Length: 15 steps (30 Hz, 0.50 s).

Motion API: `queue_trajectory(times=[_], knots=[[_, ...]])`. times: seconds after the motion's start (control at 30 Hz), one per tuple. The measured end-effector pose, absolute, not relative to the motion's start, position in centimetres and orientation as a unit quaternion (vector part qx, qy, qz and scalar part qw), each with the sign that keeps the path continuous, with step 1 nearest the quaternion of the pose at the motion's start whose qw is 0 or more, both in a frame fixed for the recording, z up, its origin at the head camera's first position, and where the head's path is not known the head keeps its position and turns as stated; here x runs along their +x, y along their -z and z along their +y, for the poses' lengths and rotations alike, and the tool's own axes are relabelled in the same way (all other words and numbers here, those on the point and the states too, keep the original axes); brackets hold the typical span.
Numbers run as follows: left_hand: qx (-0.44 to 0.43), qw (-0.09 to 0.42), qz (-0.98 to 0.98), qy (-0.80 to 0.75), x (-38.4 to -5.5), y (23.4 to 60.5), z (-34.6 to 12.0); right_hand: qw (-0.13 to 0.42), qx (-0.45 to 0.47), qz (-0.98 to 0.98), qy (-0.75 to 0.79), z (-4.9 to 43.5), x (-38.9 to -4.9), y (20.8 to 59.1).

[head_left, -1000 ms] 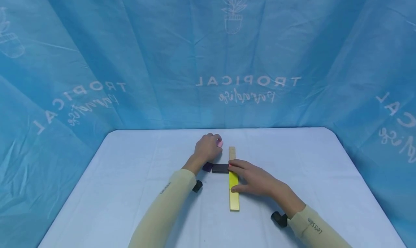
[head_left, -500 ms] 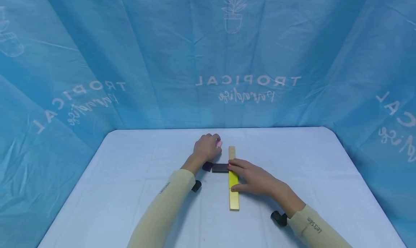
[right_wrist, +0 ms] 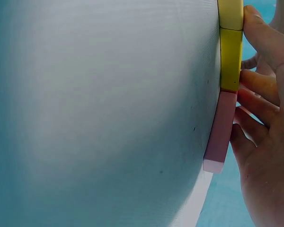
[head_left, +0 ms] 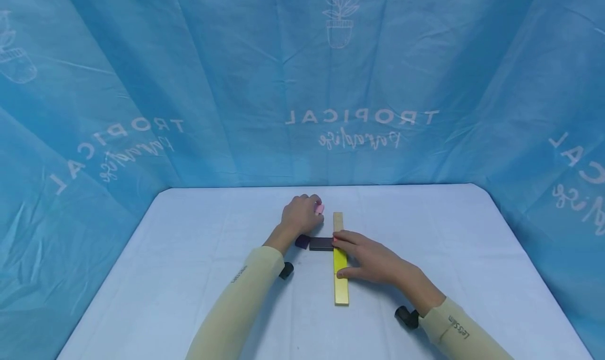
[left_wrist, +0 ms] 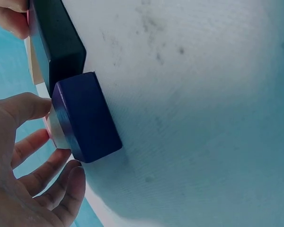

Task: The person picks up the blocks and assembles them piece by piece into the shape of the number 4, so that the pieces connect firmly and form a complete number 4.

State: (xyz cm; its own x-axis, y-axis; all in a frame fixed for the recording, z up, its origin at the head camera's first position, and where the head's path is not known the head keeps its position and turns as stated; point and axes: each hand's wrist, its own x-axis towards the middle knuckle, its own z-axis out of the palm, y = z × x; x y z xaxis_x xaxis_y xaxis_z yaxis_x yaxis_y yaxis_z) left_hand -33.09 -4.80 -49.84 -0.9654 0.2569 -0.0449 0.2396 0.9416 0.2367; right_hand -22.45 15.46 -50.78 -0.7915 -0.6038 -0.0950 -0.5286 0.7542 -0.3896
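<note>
My left hand [head_left: 301, 214] pinches a small pink block [head_left: 319, 209] at the back of the table. In the left wrist view a pale block [left_wrist: 59, 131] shows between the thumb and fingers, partly behind a dark purple block [left_wrist: 87, 118]. A black block [head_left: 321, 244] lies between the purple one and a straight row of blocks. The row has a yellow block [head_left: 340, 261], a gold block [head_left: 341, 292] nearest me and a tan block [head_left: 337, 221] farthest. My right hand [head_left: 373, 259] rests its thumb and fingertips on this row. The right wrist view shows a pink side [right_wrist: 221, 132] beside the yellow.
A white-covered table [head_left: 198, 292] carries the blocks. Blue printed curtains [head_left: 246, 87] hang behind it and at both sides. Dark cameras [head_left: 405, 317] are strapped to the wrists.
Both hands and the blocks stay in practically the same places; no grip has visibly changed.
</note>
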Motion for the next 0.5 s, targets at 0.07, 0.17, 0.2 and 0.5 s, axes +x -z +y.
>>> queue_trajectory(times=[0.07, 0.17, 0.2, 0.5], knots=[[0.127, 0.038, 0.985, -0.112, -33.09, 49.91, -4.78, 0.109, -0.304, 0.93, 0.174, 15.47, -22.5, 50.81], [0.129, 0.035, 0.985, -0.106, -33.14, 50.13, -4.76, 0.111, -0.303, 0.931, 0.173, 15.48, -22.53, 50.89], [0.13, 0.034, 0.985, -0.104, -33.15, 50.18, -4.74, 0.113, -0.302, 0.93, 0.175, 15.48, -22.54, 50.91], [0.135, 0.024, 0.986, -0.094, -33.13, 50.27, -4.78, 0.112, -0.304, 0.93, 0.174, 15.48, -22.53, 50.85]])
